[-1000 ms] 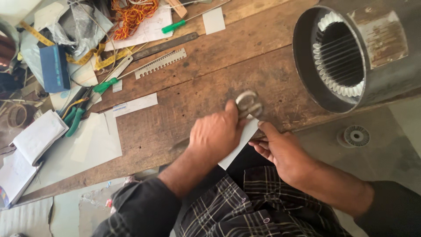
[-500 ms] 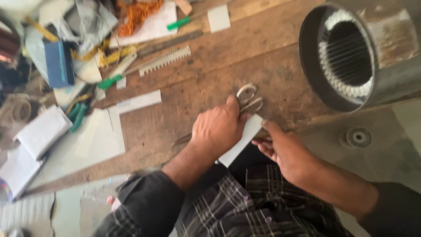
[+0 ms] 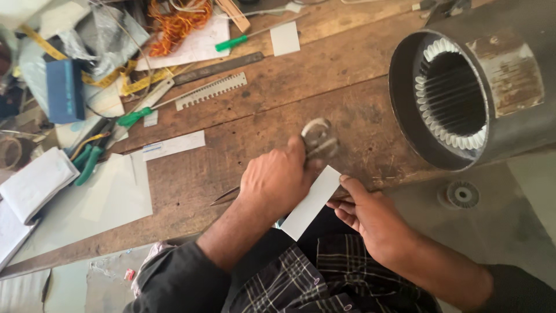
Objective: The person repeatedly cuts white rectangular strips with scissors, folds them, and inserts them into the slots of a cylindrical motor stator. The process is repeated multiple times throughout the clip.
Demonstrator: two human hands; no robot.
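White, flat and rectangular, the paper strip (image 3: 311,202) lies slanted across the near edge of the wooden workbench (image 3: 359,116), its lower end hanging out over the person's checked garment (image 3: 301,278). Its surface is plain and unmarked, with straight edges and square corners. No crease or tear is visible.

The right hand (image 3: 376,217) pinches the strip's upper right end, thumb on top and fingers beneath. The left hand (image 3: 277,181) is clenched around a pair of metal scissors (image 3: 317,139); the loop handles stand out beyond the knuckles toward the far side, and the pointed blade tips (image 3: 223,199) show at the other side of the fist, low over the bench. Whether the blades touch the strip cannot be told, as the hand covers that part. The two hands are close together, with the strip between them.

A large grey motor stator housing (image 3: 475,98) lies on its side at the right, its open bore lined with white slot insulation. At the far left of the bench are a blue box (image 3: 65,90), green-handled pliers (image 3: 87,159), a yellow measuring tape (image 3: 116,78), orange wire (image 3: 176,20) and loose white sheets (image 3: 110,191).
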